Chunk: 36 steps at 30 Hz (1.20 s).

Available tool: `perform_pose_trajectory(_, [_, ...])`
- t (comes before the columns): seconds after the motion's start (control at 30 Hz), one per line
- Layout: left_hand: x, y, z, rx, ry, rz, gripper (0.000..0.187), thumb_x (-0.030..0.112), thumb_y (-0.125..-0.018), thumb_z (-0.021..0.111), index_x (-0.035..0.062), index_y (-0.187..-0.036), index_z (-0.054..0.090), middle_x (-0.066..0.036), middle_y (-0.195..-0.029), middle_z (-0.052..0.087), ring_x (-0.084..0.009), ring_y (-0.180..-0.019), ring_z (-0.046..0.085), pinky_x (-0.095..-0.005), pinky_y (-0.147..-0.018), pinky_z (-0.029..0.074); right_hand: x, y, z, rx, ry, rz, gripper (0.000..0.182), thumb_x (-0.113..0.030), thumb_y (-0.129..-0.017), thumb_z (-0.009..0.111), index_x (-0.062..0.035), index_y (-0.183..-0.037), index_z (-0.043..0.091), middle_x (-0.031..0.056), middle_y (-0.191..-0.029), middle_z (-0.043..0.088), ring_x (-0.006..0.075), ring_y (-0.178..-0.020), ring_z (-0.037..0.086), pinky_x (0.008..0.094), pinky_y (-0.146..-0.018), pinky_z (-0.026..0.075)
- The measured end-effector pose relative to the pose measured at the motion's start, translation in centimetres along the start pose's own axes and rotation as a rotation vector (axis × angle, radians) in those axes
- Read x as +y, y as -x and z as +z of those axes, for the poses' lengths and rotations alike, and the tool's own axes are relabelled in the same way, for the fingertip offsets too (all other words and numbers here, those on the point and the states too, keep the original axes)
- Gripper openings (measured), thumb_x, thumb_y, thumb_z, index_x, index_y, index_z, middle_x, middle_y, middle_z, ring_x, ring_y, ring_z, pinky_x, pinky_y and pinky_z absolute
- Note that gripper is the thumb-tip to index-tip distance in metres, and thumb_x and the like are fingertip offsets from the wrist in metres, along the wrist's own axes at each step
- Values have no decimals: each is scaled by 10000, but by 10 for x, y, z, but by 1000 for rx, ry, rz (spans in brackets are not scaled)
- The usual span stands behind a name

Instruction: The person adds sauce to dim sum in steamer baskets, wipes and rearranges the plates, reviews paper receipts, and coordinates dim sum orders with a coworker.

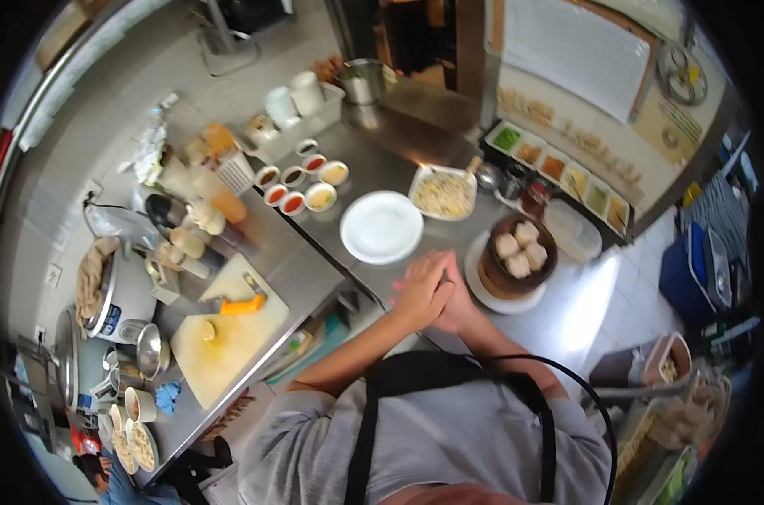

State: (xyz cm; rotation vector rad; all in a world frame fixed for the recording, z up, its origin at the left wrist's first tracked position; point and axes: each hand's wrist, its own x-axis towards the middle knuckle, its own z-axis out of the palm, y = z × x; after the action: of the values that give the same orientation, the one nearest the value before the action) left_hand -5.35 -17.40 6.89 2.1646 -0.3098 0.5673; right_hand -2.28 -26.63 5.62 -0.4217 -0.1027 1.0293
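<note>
My left hand and my right hand are clasped together at the counter's near edge, palms pressed and fingers closed on each other. No object shows between them. Just beyond them lies a white round plate with nothing on it. To the right, a round steamer basket holding several pale dumplings stands on another white plate. Farther back is a white square dish of shredded food, with a handle sticking out of its far right corner.
Several small sauce cups sit behind the plate. At left, a cutting board carries an orange-handled tool. A rack of garnish trays lines the right back. A steel pot stands at the back. Another person's arm shows lower left.
</note>
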Motion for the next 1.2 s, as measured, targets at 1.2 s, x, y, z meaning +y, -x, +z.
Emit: perform_pose_trajectory(1.2, [-96, 231, -182, 1060, 222, -707, 178, 117, -816, 465, 4, -937, 531, -56, -776, 549, -103, -682, 525, -227, -606, 453, -201, 102, -125, 1039, 1747, -33, 490, -396, -842, 331, -3, -1117, 432, 182, -1043, 486, 289, -918, 503, 357, -776, 399])
